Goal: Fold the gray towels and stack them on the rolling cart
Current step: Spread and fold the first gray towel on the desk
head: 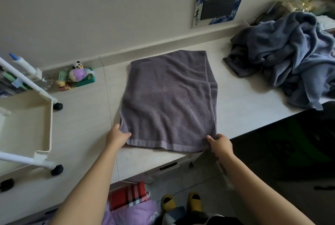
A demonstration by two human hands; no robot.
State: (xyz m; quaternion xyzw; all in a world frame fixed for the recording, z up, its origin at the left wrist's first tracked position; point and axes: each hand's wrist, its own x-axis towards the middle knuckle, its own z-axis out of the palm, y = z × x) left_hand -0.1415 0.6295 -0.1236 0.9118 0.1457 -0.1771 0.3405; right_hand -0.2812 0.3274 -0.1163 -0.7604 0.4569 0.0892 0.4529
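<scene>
On the pale counter [233,101], a folded gray towel [168,97] lies flat, slightly wrinkled.

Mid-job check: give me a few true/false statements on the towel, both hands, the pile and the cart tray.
1. Both hands grip the towel's near corners. True: left hand, right hand.
2. The towel lies crumpled. False: it lies flat on the counter.
3. A folded towel sits in the cart tray. False: the visible tray holds nothing.
4. A bluish pile lies to the right. True.
5. The pile overlaps the towel. False: bare counter separates them.
</scene>
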